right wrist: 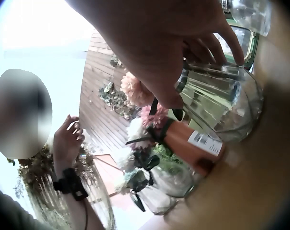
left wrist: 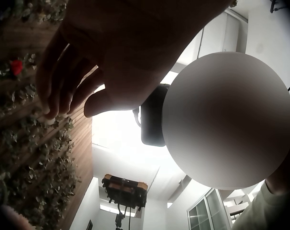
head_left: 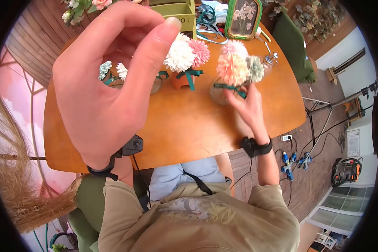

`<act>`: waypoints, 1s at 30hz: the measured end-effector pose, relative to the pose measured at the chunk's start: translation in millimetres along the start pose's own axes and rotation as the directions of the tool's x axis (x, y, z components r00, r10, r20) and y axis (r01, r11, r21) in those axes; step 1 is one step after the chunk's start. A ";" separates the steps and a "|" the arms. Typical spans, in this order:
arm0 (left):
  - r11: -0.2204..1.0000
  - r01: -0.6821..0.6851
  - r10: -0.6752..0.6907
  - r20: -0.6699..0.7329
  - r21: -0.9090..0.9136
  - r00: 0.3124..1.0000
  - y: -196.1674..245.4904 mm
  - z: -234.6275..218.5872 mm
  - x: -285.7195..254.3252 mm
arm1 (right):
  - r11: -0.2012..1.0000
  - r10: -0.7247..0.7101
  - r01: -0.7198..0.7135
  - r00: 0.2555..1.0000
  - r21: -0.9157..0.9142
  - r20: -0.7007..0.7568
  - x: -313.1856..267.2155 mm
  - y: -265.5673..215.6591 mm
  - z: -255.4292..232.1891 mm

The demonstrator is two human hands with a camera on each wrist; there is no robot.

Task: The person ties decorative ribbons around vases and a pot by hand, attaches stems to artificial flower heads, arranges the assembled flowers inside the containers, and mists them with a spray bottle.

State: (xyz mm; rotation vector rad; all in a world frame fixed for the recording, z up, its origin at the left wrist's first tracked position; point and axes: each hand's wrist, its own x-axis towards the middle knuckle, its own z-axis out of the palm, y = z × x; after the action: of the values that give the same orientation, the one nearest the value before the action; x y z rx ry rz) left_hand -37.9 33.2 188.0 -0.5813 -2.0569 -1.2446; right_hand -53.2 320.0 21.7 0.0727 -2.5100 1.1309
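Note:
My right hand grips the neck of a clear glass vase on the right of the table. Peach, pale pink and grey-green pompom flowers rise from it, with a dark green ribbon around the neck. Raised high in front of the head camera, my left hand has loosely bent fingers and nothing in them. To the left of the vase stands an orange pot with white and pink pompom flowers and a green bow. Behind the left hand, small blue-green flowers are partly hidden.
A green wooden box and a green picture frame stand at the table's back. Ribbons lie between them. A small glass bottle is near the right edge. Green chairs and a tripod are beyond.

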 end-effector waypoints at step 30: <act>0.995 -0.005 0.011 0.063 -0.096 0.998 -7.6 -21.7 12.5 | 0.978 0.077 -0.149 0.908 -0.146 -0.411 112.2 141.7 -78.1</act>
State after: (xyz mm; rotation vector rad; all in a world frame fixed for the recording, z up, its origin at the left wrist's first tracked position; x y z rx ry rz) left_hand -44.9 10.9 199.8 -0.6812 -2.0529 -1.3419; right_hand -160.2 484.7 9.0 -0.3275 -2.2455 0.8552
